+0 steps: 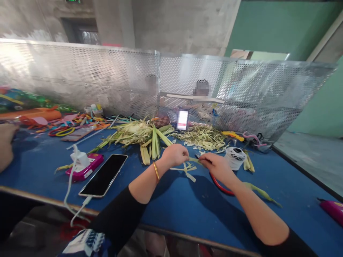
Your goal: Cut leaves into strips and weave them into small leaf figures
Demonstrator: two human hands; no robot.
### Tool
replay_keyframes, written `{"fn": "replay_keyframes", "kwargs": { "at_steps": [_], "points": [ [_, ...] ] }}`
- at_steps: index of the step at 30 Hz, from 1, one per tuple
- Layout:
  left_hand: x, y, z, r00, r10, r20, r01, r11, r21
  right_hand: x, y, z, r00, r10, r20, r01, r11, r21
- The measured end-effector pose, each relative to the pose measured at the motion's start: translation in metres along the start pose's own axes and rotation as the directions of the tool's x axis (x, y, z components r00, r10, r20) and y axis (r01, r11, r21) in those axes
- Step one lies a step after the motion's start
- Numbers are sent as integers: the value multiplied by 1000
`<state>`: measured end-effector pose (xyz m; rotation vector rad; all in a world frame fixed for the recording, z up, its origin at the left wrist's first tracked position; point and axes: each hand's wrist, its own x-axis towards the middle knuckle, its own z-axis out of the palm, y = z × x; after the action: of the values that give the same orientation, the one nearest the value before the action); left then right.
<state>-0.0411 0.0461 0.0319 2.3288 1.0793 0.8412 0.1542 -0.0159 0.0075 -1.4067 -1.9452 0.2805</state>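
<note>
A pale green strip of corn husk (195,160) is stretched between my two hands above the blue table (174,210). My left hand (174,156), with a gold bangle at the wrist, pinches its left end. The other end is between the fingers of my right hand (217,166). Just below the strip is a small star-like piece of cut husk (187,170) with narrow arms; I cannot tell whether it is joined to the strip. Red-handled scissors (222,188) lie partly hidden beneath my right hand. A long husk piece (261,192) rests beyond my right forearm.
A husk pile (134,134) and shredded scraps (205,138) lie before a perforated metal screen (120,78). A white-wrapped roll (235,158) stands right. At left are a black-screened phone (104,175), a purple power strip (84,169) with charger (79,161), and another person's arm (5,146).
</note>
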Motion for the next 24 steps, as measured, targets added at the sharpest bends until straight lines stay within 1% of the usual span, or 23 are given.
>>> {"fn": "replay_keyframes", "kwargs": {
  "at_steps": [2,3,4,5,6,7,8,9,10,12,16,20,24],
  "points": [
    [2,1,1,998,-27,-61,25,999,-26,-1,2,-2,999,-7,-45,7,1000,-17],
    [3,2,4,993,-59,-105,51,995,-83,-1,2,-3,998,3,-62,-4,1000,-17],
    [4,3,7,983,-110,-147,83,981,-176,-1,3,-3,997,17,-78,-18,1000,-13],
    [4,5,11,969,-176,-176,118,947,-299,-1,2,-3,995,26,-100,-27,1000,-10],
    [4,7,15,952,-246,-182,149,892,-427,-2,1,-3,992,28,-123,-29,1000,-6],
    [3,9,19,939,-302,-164,173,828,-533,-2,0,-2,989,24,-149,-25,1000,-4],
    [2,11,24,934,-333,-133,192,777,-599,-3,-1,0,985,14,-172,-16,1000,-5],
    [1,13,28,933,-343,-107,203,750,-630,-4,-2,1,982,3,-189,-5,1000,-8],
    [0,15,31,935,-342,-88,210,740,-639,-5,-3,3,980,-4,-198,3,1000,-4],
    [-2,19,36,942,-329,-69,218,754,-620,-6,-3,6,981,-1,-194,8,999,32],
    [-4,24,40,939,-342,-23,257,747,-613,-7,1,10,986,20,-164,-2,994,105],
    [-4,25,41,935,-356,15,281,710,-645,-7,2,10,984,-9,-176,19,998,54],
    [-3,24,40,931,-365,22,289,699,-654,-7,-2,9,984,-33,-177,33,999,0]
  ]
}}
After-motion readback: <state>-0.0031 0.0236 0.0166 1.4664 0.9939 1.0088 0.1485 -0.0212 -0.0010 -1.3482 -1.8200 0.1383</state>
